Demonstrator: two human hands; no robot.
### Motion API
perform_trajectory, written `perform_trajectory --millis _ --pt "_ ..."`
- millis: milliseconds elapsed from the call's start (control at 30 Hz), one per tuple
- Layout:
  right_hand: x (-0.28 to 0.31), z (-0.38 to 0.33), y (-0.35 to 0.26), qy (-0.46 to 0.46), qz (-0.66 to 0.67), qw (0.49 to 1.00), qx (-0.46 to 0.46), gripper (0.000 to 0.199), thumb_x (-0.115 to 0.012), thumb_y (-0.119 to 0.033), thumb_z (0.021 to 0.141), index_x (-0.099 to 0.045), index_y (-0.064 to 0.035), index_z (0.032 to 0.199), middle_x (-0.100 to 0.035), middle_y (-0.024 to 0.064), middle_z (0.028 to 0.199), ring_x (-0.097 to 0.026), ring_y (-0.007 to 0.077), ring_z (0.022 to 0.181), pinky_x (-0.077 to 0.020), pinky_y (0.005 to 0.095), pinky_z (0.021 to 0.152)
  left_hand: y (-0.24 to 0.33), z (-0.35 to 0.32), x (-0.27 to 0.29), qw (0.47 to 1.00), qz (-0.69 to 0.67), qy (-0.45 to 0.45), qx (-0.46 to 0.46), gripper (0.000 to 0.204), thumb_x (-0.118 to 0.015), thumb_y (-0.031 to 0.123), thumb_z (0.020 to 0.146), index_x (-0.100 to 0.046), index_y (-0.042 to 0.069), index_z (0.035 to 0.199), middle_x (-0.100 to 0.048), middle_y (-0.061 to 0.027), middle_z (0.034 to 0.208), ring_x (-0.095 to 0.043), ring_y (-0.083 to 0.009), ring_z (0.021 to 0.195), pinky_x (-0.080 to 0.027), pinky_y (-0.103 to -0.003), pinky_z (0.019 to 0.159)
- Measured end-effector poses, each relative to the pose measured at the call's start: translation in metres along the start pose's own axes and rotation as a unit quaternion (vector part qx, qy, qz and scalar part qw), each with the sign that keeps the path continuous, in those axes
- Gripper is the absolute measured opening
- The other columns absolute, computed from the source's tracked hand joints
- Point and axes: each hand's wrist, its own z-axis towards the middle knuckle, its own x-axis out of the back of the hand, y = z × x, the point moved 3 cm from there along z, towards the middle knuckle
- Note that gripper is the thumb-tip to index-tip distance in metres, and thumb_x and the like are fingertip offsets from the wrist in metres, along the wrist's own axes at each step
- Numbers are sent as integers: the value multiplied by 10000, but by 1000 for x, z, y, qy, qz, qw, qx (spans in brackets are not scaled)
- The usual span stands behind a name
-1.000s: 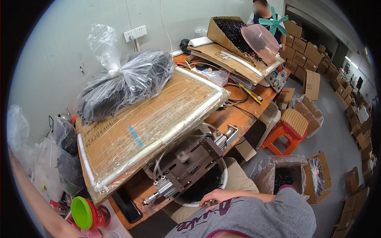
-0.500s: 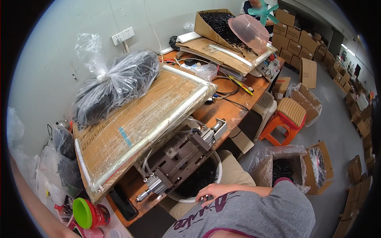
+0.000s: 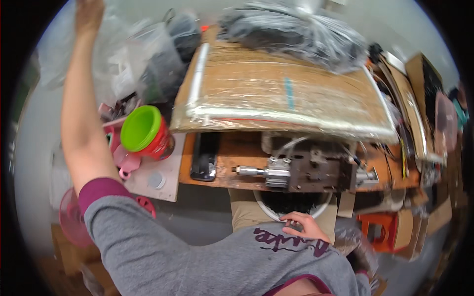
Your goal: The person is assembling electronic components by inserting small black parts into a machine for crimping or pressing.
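Observation:
My left arm reaches far out to the left. My left hand (image 3: pixel 90 18) is at the upper rim of the view beside a translucent plastic bag (image 3: pixel 54 61); its fingers are cut off, so its grip does not show. My right hand (image 3: pixel 307 228) lies in front of my body at the near rim of a white bucket (image 3: pixel 266 211). Its fingers are loosely stretched and hold nothing. Small black pieces (image 3: pixel 291 201) fill the bucket between my knees. Above it, at the table edge, sits a dark metal fixture (image 3: pixel 316 170) with a silver pneumatic cylinder (image 3: pixel 278 172).
A plastic-wrapped cardboard panel (image 3: pixel 242 89) leans above the fixture, with a bag of black parts (image 3: pixel 296 37) on top. A black phone (image 3: pixel 205 155) lies on the wooden table. Left of it stand a green-and-red tub (image 3: pixel 148 133) and a pink scoop (image 3: pixel 127 163). An orange stool (image 3: pixel 368 229) is at right.
My view has swung left, so the table now lies straight across. My left arm has stretched out and up beside the plastic bags. My right hand stays by the bucket.

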Motion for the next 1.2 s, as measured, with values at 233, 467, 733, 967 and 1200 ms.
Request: perform_trajectory --millis 233,467,733,967,1200 --pt "-3 5 -1 42 6 999 -8 355 -774 -166 844 -687 -57 1170 -679 89 1073 -667 179 867 -526 303 729 11 -60 -3 629 -587 -174 478 584 -572 302 1012 -351 143 1529 -376 -224 1546 -384 -400 1421 -375 -420 1137" --pt "-6 8 8 33 -39 998 23 372 -729 -333 892 -675 -81 1160 -678 77 1042 -691 194 851 -547 328 706 31 -183 -76 833 -428 -324 133 223 -553 127 946 -555 -1 1129 -599 -238 1145 -599 -415 1021 -485 -455 860" --pt "-9 4 18 12 -46 998 30 375 -714 -316 913 -658 -46 1168 -664 98 1071 -685 208 868 -557 333 747 -2 -198 -75 817 -158 -500 239 546 -710 269 881 -551 -17 1318 -623 -245 1257 -612 -381 1140 -499 -450 946" --pt "-10 2 24 14 -53 997 47 371 -708 -320 919 -654 -54 1173 -653 80 1071 -673 207 864 -551 334 726 -18 -174 42 779 -127 -442 427 636 -700 275 888 -500 -118 1347 -593 -296 1266 -621 -397 1076 -511 -468 920" --pt "-12 5 19 -5 -53 998 35 374 -707 -316 922 -650 -59 1188 -646 77 1105 -665 197 881 -549 327 747 -39 -325 -62 724 -229 -486 433 580 -689 257 877 -545 -118 1295 -618 -280 1224 -625 -376 1054 -509 -464 921"
